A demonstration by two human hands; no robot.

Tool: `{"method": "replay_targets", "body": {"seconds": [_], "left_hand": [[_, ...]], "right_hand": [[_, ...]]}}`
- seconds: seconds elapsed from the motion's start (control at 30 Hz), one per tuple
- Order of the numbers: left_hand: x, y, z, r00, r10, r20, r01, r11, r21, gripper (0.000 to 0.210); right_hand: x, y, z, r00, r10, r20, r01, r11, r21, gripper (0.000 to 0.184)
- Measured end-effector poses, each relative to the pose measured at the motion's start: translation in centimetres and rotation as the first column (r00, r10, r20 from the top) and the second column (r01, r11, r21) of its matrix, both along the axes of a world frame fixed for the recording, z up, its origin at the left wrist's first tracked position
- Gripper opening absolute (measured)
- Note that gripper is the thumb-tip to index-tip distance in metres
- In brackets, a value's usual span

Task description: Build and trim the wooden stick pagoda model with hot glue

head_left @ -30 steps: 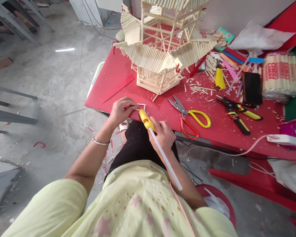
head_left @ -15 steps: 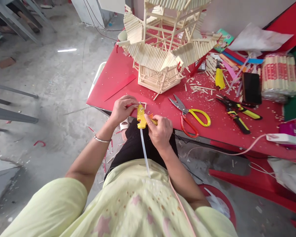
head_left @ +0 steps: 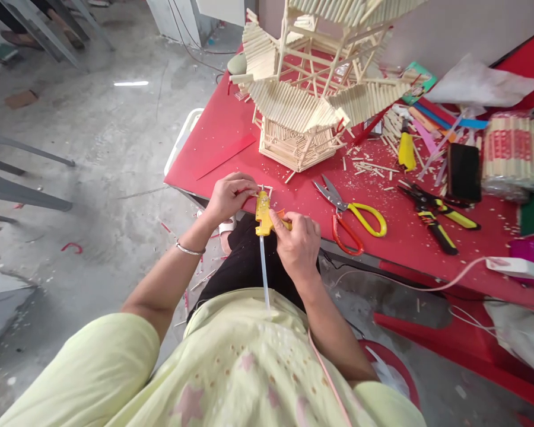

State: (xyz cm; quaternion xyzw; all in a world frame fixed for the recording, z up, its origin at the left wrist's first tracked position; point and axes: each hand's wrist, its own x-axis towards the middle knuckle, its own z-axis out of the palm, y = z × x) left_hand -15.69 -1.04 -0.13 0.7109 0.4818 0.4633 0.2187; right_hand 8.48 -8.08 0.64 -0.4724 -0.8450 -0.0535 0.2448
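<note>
My right hand point(head_left: 297, 240) is wrapped round a yellow glue gun point(head_left: 262, 212), its nozzle pointing away from me. A translucent glue stick point(head_left: 264, 270) sticks out of the gun's back end towards my shirt. Fingers of my left hand point(head_left: 234, 194) are pinched together beside the nozzle, on a small angled piece of thin wooden stick point(head_left: 270, 190); the fingertips partly hide it. Just beyond, on the table, stands a tiered pagoda-like model point(head_left: 298, 145) built of wooden sticks. Scissors point(head_left: 338, 204) with one red and one yellow handle lie open right of my right hand.
The red table point(head_left: 196, 154) carries a red strip point(head_left: 226, 155), pliers point(head_left: 431, 216), a yellow-handled tool point(head_left: 406, 151), a black phone point(head_left: 463, 172), scattered stick bits point(head_left: 374, 168) and packed sticks point(head_left: 514, 148). A pink cord point(head_left: 454, 279) runs to a white power strip point(head_left: 516, 267).
The view has shifted, so the table and everything on it appear a little further right and lower. Both hands keep the same hold around the glue gun and stick piece.
</note>
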Motion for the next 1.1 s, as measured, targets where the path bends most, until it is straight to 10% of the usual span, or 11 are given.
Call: {"method": "replay_targets", "body": {"seconds": [1.1], "left_hand": [[-0.1, -0.2, -1.2, 0.999, 0.045, -0.023, -0.042, 0.993, 0.113, 0.025]], "right_hand": [[-0.2, 0.3, 0.5, 1.000, 0.018, 0.023, -0.018, 1.000, -0.012, 0.052]]}}
